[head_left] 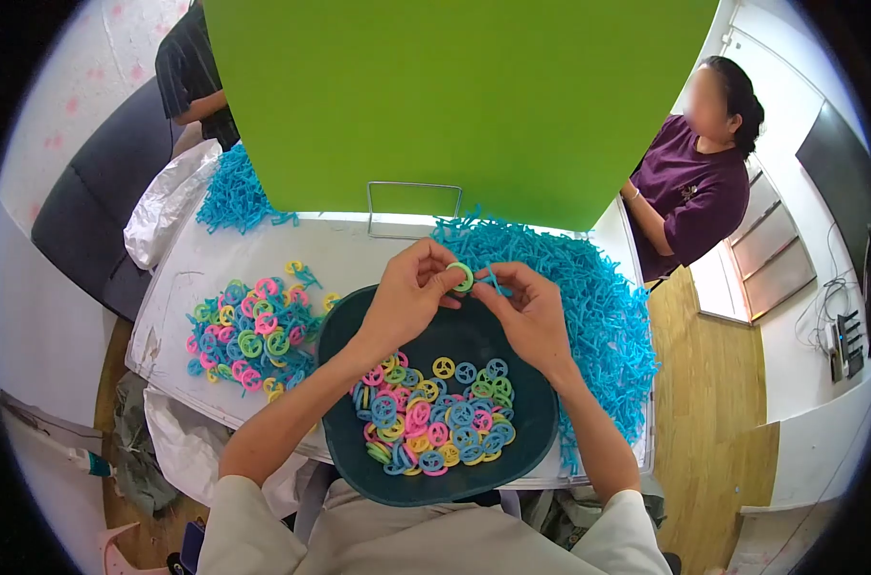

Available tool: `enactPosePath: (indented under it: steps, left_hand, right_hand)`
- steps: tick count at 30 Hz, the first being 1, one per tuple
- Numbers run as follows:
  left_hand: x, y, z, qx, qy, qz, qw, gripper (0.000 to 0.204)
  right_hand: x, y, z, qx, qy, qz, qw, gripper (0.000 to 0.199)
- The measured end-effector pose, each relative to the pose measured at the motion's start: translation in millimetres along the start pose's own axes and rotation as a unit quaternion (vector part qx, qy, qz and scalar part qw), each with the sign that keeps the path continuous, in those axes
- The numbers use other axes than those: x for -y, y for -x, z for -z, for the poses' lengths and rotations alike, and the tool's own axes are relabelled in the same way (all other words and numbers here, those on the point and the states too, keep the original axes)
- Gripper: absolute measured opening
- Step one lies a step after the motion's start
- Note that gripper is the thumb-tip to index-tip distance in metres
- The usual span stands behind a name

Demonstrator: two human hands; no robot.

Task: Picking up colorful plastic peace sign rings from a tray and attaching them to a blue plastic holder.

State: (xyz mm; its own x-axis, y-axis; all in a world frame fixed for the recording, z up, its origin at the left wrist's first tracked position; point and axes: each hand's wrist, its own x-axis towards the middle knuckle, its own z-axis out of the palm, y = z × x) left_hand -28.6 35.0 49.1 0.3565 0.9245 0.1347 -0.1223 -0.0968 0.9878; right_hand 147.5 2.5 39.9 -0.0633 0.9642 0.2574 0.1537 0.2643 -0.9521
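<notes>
Over the far part of a dark green basin (344, 450), my two hands are close together. My left hand (414, 292) pinches a small light-green plastic ring (462, 278) that looks like a little spoked wheel. In my right hand (523, 305) a small blue plastic stick piece (494, 281) is pinched between thumb and fingers, right beside the ring; whether the two touch I cannot tell. Many loose spoked wheels (438, 433) in pink, yellow, blue and green lie in the basin below my wrists.
A big heap of blue stick pieces (603, 321) covers the table's right side; a smaller blue pile (234, 192) lies far left. At left sits a mixed pile of coloured wheels with blue sticks (253, 335). A green panel (454, 105) stands behind a wire stand (414, 184). Two people sit beyond.
</notes>
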Motion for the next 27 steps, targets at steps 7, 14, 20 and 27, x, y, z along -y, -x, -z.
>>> enactPosePath:
  steps: [7,14,20,27]
  left_hand:
    - [5.4,3.5,-11.5,-0.044,-0.005,-0.067,0.997,0.008]
    - [0.4,4.0,-14.1,-0.046,-0.108,-0.112,0.987,0.008]
    - [1.1,1.6,-8.3,-0.049,-0.073,-0.083,0.993,0.011]
    - [-1.9,3.3,-9.9,-0.014,0.019,-0.052,0.998,0.020]
  right_hand:
    - [0.6,-1.8,-1.1,0.024,-0.044,-0.022,0.999,0.018]
    - [7.4,-1.9,2.4,0.027,-0.126,-0.100,0.987,0.023]
    - [5.3,0.7,-2.1,-0.040,0.018,0.021,0.999,0.020]
    - [11.7,-0.6,-2.7,-0.077,0.016,-0.011,0.997,0.014]
